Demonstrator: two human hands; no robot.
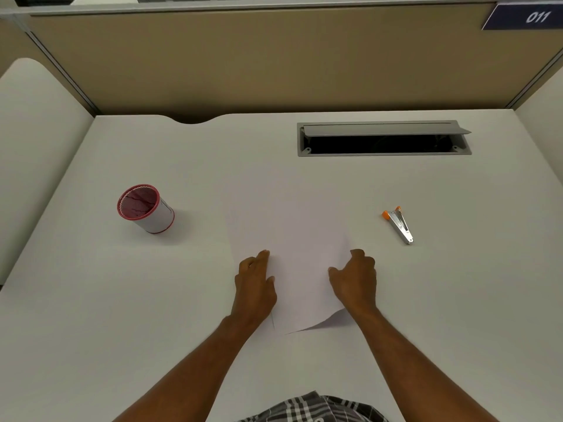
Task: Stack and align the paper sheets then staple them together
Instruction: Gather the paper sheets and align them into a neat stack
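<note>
White paper sheets (300,257) lie stacked on the white desk (91,315) in front of me. The top sheet's near right corner is lifted, showing a sheet beneath. My left hand (254,284) grips the stack's left edge, thumb on top. My right hand (355,278) grips the right edge, thumb on the paper. A small silver stapler with orange ends (399,224) lies on the desk to the right of the sheets, apart from both hands.
A red-rimmed white cup (145,208) stands at the left of the desk. A grey cable slot (384,138) with its lid raised is set into the desk at the back right. Beige partition walls enclose the desk.
</note>
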